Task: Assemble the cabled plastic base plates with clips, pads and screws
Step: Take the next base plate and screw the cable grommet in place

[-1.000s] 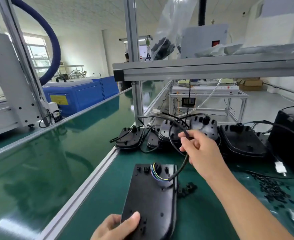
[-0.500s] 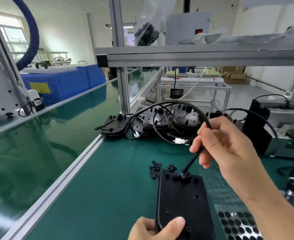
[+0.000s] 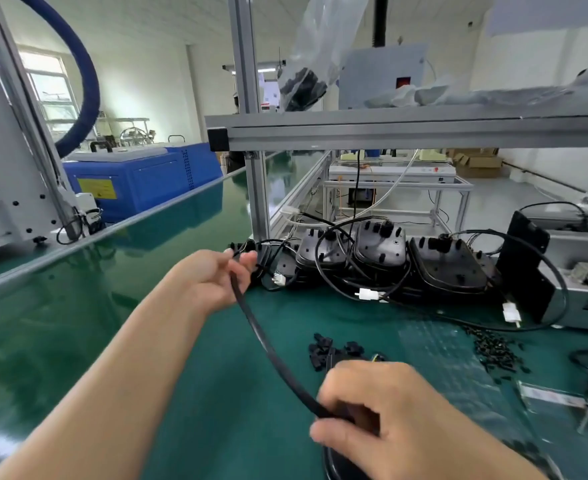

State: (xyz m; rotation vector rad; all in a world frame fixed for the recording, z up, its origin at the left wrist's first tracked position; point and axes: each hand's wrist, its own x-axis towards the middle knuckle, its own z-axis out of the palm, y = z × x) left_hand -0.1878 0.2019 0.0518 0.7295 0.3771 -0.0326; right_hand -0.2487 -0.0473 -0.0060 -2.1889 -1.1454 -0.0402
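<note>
Both our hands grip one thick black rubber cable (image 3: 268, 344): our left hand (image 3: 213, 277) pinches it far out, our right hand (image 3: 382, 410) clamps it low, over the black plastic base plate (image 3: 337, 464) on the green worktop (image 3: 181, 393). We judge this stretches the cable straight for clipping, with the small black clips (image 3: 327, 348) lying just beyond.

Black cable (image 3: 261, 336) stretches taut above the base plate (image 3: 341, 462).
</note>
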